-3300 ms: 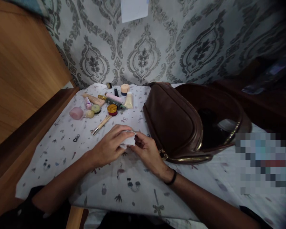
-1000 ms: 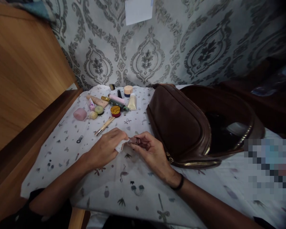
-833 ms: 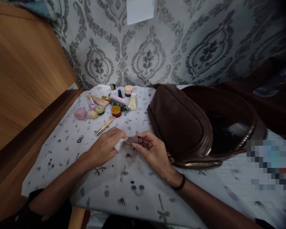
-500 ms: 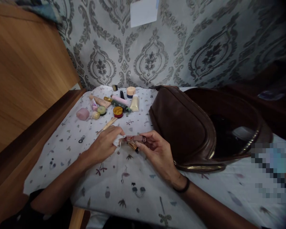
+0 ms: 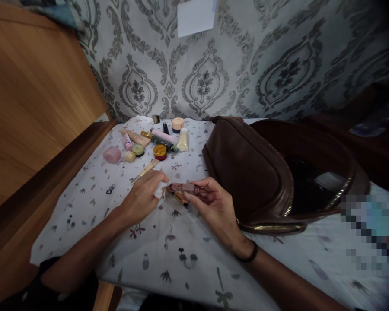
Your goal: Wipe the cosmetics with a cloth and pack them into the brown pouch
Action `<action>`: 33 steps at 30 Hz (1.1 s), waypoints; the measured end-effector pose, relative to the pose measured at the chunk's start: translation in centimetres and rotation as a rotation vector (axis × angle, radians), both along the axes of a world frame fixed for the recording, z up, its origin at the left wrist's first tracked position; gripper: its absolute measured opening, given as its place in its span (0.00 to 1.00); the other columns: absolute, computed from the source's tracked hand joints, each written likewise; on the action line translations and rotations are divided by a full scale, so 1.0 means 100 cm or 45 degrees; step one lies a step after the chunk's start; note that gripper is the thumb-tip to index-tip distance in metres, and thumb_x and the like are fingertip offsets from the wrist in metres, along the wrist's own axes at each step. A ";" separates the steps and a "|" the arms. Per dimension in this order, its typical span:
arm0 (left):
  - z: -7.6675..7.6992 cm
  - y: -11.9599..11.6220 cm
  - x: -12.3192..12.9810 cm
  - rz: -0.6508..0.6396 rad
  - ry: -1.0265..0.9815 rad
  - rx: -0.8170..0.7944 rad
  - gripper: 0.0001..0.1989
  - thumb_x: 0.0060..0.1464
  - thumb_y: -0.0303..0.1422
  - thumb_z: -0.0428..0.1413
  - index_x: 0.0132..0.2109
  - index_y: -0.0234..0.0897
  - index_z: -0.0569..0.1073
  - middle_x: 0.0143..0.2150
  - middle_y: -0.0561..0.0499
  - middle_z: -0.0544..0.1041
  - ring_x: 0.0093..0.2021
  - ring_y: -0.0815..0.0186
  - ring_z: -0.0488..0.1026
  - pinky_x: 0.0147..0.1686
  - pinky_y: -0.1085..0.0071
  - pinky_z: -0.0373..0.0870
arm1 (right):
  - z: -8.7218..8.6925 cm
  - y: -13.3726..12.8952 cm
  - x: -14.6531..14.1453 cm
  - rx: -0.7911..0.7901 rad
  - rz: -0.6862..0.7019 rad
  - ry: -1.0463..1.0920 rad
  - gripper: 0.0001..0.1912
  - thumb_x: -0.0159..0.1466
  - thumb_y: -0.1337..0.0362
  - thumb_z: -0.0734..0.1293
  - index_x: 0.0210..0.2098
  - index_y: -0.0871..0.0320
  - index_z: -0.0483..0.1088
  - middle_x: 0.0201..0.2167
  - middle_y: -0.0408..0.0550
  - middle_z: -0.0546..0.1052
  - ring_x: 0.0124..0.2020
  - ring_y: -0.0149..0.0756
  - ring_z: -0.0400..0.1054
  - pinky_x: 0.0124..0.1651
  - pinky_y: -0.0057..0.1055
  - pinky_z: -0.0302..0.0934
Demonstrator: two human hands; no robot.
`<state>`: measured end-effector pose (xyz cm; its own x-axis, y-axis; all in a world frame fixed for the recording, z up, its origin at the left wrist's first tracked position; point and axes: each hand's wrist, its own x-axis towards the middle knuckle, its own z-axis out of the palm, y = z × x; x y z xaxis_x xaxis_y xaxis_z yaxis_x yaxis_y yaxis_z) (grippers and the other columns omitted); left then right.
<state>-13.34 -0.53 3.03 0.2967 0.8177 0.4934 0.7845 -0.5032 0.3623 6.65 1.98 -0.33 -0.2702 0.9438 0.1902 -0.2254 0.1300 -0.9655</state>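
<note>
Between my hands is a pinkish-brown cosmetic tube (image 5: 188,187), its darker round end toward my right hand (image 5: 215,207), whose thumb and fingers grip it. My left hand (image 5: 145,194) pinches a crumpled white tissue (image 5: 161,191) against the tube's left end. A gold and black tube (image 5: 180,198) lies on the cloth just below, partly hidden. Beyond my left hand lies a slim beige item (image 5: 148,168). Farther back are a red jar with a yellow lid (image 5: 160,152), a cream tube (image 5: 183,140), a pink bottle (image 5: 112,154) and several other cosmetics.
A large brown bag (image 5: 246,168) stands open to the right, its zipper edge close to my right wrist. White printed cloth (image 5: 188,246) covers the surface. Wooden furniture (image 5: 42,86) borders the left side, and a patterned curtain (image 5: 168,65) hangs behind.
</note>
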 end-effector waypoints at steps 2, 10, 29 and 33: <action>-0.002 -0.001 0.001 -0.018 0.015 0.041 0.09 0.58 0.21 0.49 0.41 0.39 0.69 0.38 0.51 0.76 0.40 0.63 0.75 0.39 0.69 0.72 | -0.001 0.000 0.000 -0.002 0.006 -0.012 0.14 0.55 0.59 0.76 0.35 0.53 0.69 0.34 0.45 0.82 0.36 0.39 0.79 0.43 0.37 0.76; -0.005 -0.008 0.009 -0.092 0.011 0.141 0.14 0.56 0.17 0.49 0.44 0.38 0.69 0.39 0.49 0.76 0.42 0.62 0.75 0.40 0.67 0.73 | -0.007 -0.001 -0.002 0.028 0.022 -0.047 0.14 0.56 0.59 0.76 0.37 0.54 0.71 0.37 0.46 0.81 0.41 0.39 0.78 0.50 0.38 0.74; -0.004 -0.018 0.026 -0.325 -0.097 0.294 0.15 0.58 0.16 0.49 0.48 0.37 0.68 0.43 0.43 0.76 0.46 0.59 0.74 0.46 0.60 0.76 | -0.005 0.002 0.002 0.141 0.064 -0.061 0.13 0.62 0.52 0.72 0.41 0.53 0.78 0.43 0.47 0.82 0.46 0.39 0.77 0.52 0.37 0.71; -0.004 -0.016 0.024 -0.292 -0.079 0.311 0.14 0.59 0.18 0.50 0.48 0.37 0.68 0.43 0.43 0.77 0.45 0.60 0.75 0.45 0.62 0.76 | -0.005 0.004 0.001 -0.013 0.093 -0.002 0.15 0.56 0.51 0.76 0.36 0.54 0.77 0.37 0.45 0.83 0.38 0.37 0.78 0.46 0.35 0.74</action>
